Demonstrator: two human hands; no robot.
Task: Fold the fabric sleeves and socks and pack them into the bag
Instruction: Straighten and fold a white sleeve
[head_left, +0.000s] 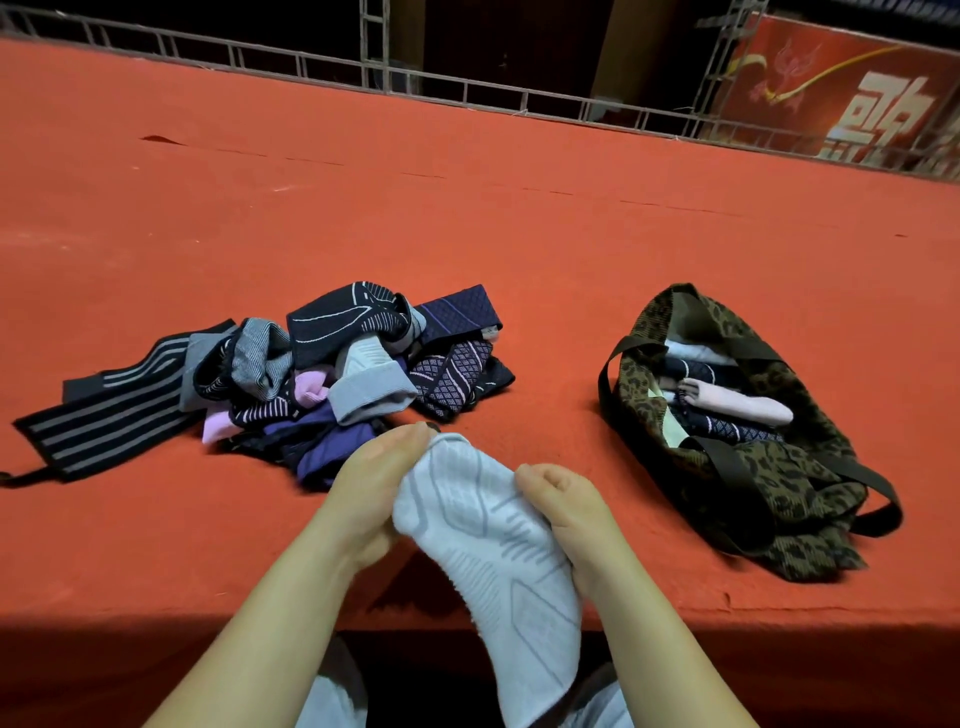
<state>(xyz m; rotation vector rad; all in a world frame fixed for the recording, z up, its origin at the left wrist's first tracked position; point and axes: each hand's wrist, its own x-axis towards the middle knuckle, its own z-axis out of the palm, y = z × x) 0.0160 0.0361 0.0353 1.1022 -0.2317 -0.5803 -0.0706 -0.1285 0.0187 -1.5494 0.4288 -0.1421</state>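
Both hands (363, 488) (563, 512) — pinch grip on white sock (498, 551)

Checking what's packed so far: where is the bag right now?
In the head view the bag lies open on the red table at the right, apart from the sock pile and right of the hands holding a white sock.

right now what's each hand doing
Left hand: fingers pinch the white sock at its top edge.
Right hand: fingers grip the same sock's right side.
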